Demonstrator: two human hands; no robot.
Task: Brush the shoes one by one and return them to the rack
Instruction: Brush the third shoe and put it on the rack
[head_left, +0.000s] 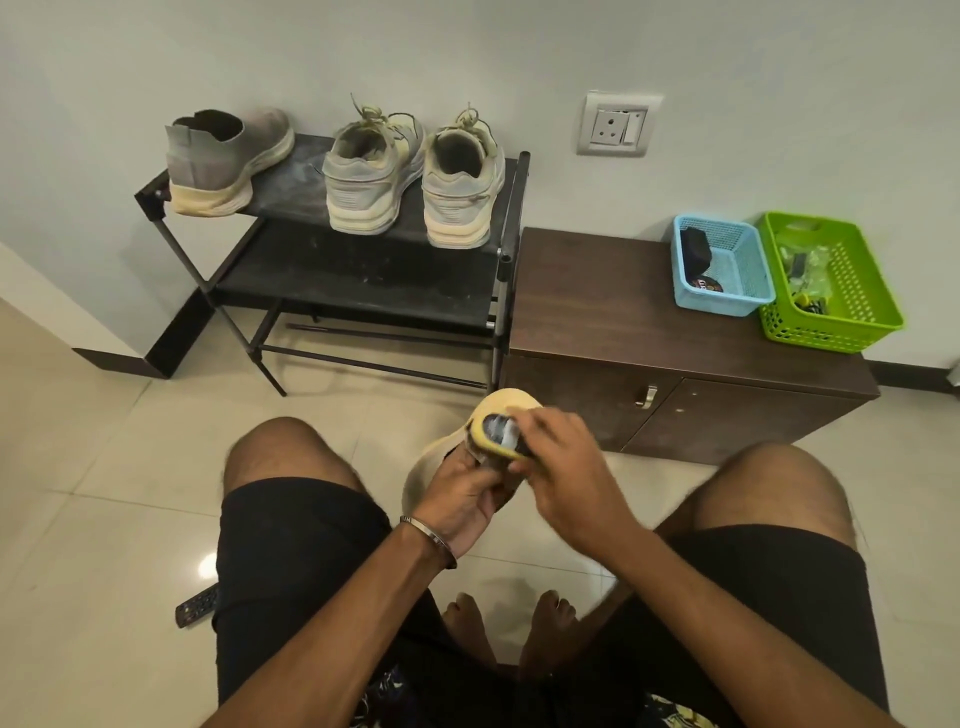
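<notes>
While the left hand (457, 493) gripped the cream-soled grey slip-on shoe (441, 457) from below, its long axis ran up and away between both hands; the right hand (566, 467), nearer the toe, clasped a yellow-backed brush (498, 434) against it.

Even, soft indoor light; glare spot on floor tiles (208, 564); wide-angle bending at edges; hands slightly motion-blurred.

The person sits with bare knees spread, both forearms reaching forward between them. The left hand (462, 496), a metal bangle on its wrist, curls its fingers in a grip. The right hand (563, 470) sits just beside it, knuckles up, fingers bent and holding.
</notes>
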